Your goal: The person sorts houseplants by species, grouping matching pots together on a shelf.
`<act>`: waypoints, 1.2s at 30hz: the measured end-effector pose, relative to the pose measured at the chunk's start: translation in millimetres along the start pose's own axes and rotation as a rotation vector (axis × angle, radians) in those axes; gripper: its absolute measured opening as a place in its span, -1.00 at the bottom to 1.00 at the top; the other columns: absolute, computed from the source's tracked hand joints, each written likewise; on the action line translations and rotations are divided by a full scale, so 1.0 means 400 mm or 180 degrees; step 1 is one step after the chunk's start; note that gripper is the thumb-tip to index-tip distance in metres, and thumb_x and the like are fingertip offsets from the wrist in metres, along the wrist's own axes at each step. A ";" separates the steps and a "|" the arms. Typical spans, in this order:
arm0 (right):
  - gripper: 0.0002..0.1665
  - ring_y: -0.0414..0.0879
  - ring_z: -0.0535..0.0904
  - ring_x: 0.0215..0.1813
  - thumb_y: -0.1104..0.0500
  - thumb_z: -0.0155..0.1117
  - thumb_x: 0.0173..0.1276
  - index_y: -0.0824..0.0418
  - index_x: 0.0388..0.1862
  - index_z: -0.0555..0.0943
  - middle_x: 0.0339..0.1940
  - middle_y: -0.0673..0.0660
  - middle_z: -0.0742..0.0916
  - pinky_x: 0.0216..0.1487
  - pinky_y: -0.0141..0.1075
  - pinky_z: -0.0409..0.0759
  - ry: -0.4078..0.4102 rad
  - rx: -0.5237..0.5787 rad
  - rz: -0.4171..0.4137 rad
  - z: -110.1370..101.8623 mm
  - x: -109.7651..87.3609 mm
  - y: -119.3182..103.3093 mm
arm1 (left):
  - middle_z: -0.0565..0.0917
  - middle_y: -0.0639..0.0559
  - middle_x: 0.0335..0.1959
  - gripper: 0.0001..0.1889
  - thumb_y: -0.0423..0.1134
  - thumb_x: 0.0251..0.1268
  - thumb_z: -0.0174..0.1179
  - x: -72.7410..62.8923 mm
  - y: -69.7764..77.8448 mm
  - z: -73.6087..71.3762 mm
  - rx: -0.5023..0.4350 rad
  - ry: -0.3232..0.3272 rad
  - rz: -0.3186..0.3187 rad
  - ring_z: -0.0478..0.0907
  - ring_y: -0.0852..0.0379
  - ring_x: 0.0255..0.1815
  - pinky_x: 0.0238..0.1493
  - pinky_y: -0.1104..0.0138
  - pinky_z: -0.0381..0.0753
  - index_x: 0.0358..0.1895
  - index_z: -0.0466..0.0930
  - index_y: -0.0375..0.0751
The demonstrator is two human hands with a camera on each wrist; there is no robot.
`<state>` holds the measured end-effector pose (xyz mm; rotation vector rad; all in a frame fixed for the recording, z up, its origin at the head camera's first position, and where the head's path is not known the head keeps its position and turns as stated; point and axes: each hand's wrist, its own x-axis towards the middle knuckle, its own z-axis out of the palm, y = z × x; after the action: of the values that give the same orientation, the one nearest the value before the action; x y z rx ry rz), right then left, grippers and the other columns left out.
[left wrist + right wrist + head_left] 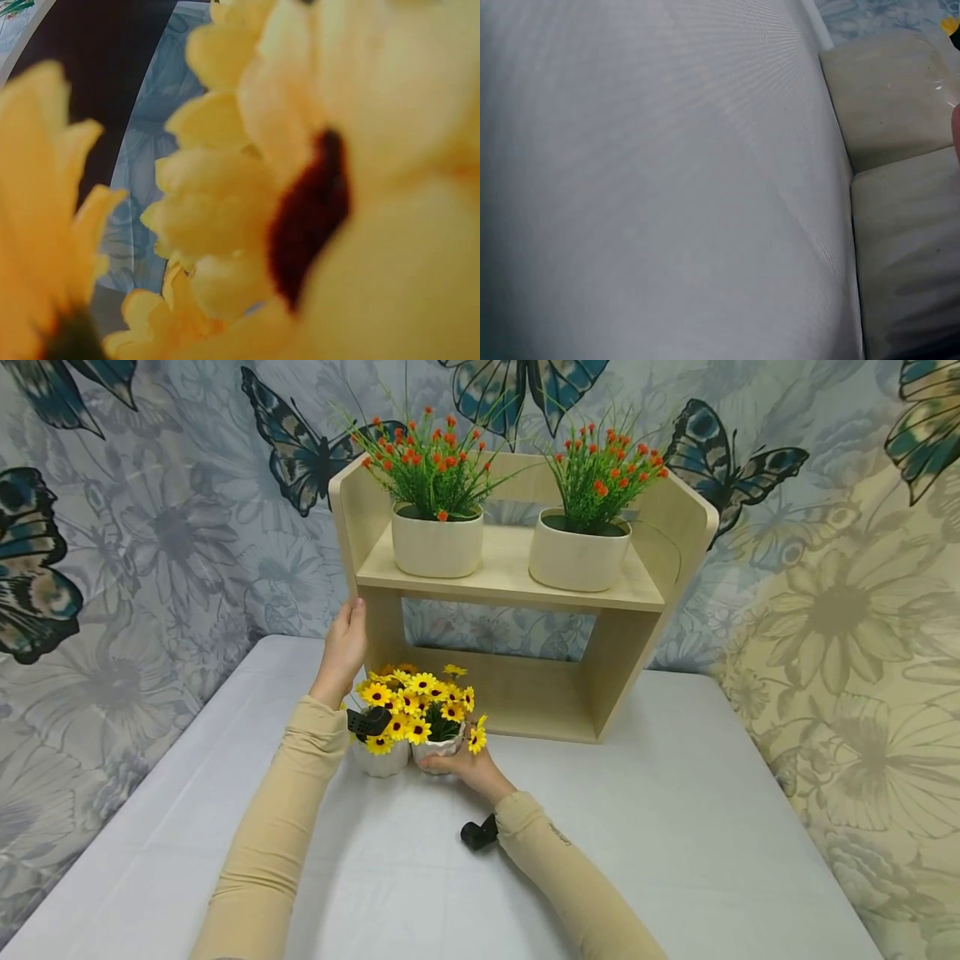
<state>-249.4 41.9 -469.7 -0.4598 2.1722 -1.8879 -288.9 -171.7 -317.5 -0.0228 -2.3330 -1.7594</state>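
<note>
In the head view my left hand [343,647] lies against the outer left side of a light wooden two-tier shelf [517,697], its fingers pointing up. My right hand [474,771] grips a small white pot [438,747] of yellow daisy-like flowers [435,702], thumb across the pot's front. A second white flowerpot [381,762] with similar yellow flowers stands just left of it, in front of the shelf. Yellow petals [225,202] fill most of the left wrist view, hiding the left hand. The right wrist view shows mainly white tablecloth [667,187].
Two larger cream pots, a left one [437,547] and a right one [581,560], hold orange-flowered grass on the upper shelf board. Butterfly-patterned wall covering [832,610] surrounds the white table [697,793]. A black wrist camera [480,833] hangs below the right wrist.
</note>
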 end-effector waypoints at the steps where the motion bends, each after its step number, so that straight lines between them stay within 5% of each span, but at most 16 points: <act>1: 0.38 0.04 0.30 0.29 0.16 0.54 -0.01 0.17 0.48 -0.31 0.29 0.33 0.36 0.34 -0.15 0.10 0.0077 -0.0069 0.0027 0.001 0.004 0.007 | -0.09 -0.14 0.47 -0.24 0.24 0.41 -0.42 0.001 0.001 0.000 0.0003 0.0005 0.0002 -0.15 -0.05 0.43 0.38 0.14 -0.11 0.48 -0.19 -0.22; 4: 0.34 0.01 0.16 0.35 0.13 0.58 -0.08 0.19 0.46 -0.18 0.38 0.25 0.22 0.32 -0.14 0.13 0.0204 -0.0235 -0.0047 0.004 0.006 0.005 | -0.10 -0.14 0.47 -0.24 0.24 0.41 -0.43 0.002 0.005 -0.001 0.0022 0.0009 0.0021 -0.16 -0.05 0.43 0.38 0.15 -0.12 0.48 -0.20 -0.22; 17: 0.32 -0.02 0.28 0.29 0.05 0.63 -0.18 0.14 0.46 0.00 0.31 0.16 0.37 0.27 -0.20 0.25 0.0396 -0.0441 -0.0167 0.003 0.007 0.011 | -0.09 -0.15 0.47 -0.23 0.25 0.40 -0.42 -0.002 0.009 0.002 0.0038 -0.0038 0.0024 -0.15 -0.06 0.43 0.38 0.11 -0.09 0.48 -0.19 -0.21; 24: 0.11 -0.10 0.39 0.19 0.12 0.65 -0.22 0.12 0.34 0.25 0.20 0.04 0.49 0.21 -0.25 0.33 0.0360 -0.0283 -0.0087 -0.003 0.000 0.021 | -0.13 -0.14 0.47 -0.24 0.24 0.42 -0.44 -0.010 -0.002 0.001 0.0046 -0.0041 -0.0048 -0.19 -0.05 0.44 0.38 0.13 -0.13 0.48 -0.23 -0.21; 32: 0.03 -0.09 0.44 0.14 0.11 0.64 -0.20 0.19 0.27 0.31 0.13 0.05 0.53 0.16 -0.26 0.39 0.0541 -0.0273 -0.0098 -0.018 -0.014 0.016 | -0.10 -0.16 0.46 -0.25 0.23 0.42 -0.44 -0.011 -0.002 0.001 0.0107 -0.0012 -0.0018 -0.16 -0.08 0.43 0.38 0.12 -0.11 0.47 -0.20 -0.22; 36: 0.08 -0.06 0.43 0.16 0.12 0.63 -0.17 0.20 0.32 0.24 0.17 0.10 0.49 0.16 -0.25 0.40 0.0614 -0.0396 -0.0345 -0.031 -0.013 0.009 | -0.10 -0.15 0.47 -0.24 0.24 0.42 -0.44 -0.008 -0.001 0.001 0.0090 -0.0018 -0.0004 -0.16 -0.07 0.43 0.38 0.12 -0.11 0.47 -0.19 -0.23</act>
<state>-249.3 55.6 -471.6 -0.4428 2.4460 -1.9321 -286.0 -171.0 -318.4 -0.0218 -2.3618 -1.7289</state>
